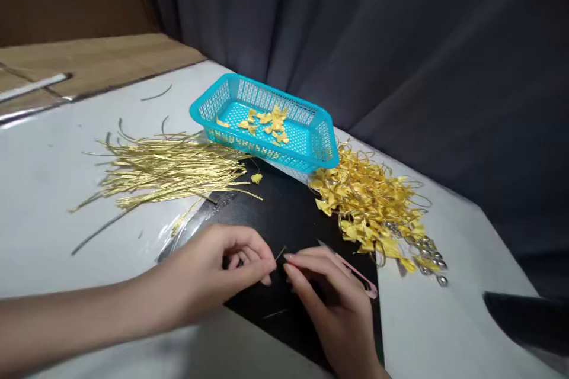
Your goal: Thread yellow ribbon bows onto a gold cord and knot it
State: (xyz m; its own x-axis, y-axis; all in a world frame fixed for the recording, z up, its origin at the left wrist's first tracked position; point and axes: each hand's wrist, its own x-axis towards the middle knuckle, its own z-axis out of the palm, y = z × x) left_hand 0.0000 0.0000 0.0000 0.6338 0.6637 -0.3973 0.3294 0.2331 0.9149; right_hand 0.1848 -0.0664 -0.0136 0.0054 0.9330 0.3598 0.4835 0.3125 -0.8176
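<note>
Glossy plastic basket [326, 141], metallic gold strips [169, 169]

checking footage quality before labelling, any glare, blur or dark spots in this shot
Head view: glare on the clear plastic sheet beside the black mat; left hand and right hand slightly soft; gold strips and blue basket evenly lit and sharp; curtain dim; the near right corner is blurred.

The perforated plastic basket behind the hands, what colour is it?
The perforated plastic basket is turquoise blue, seen best in the head view.
</note>
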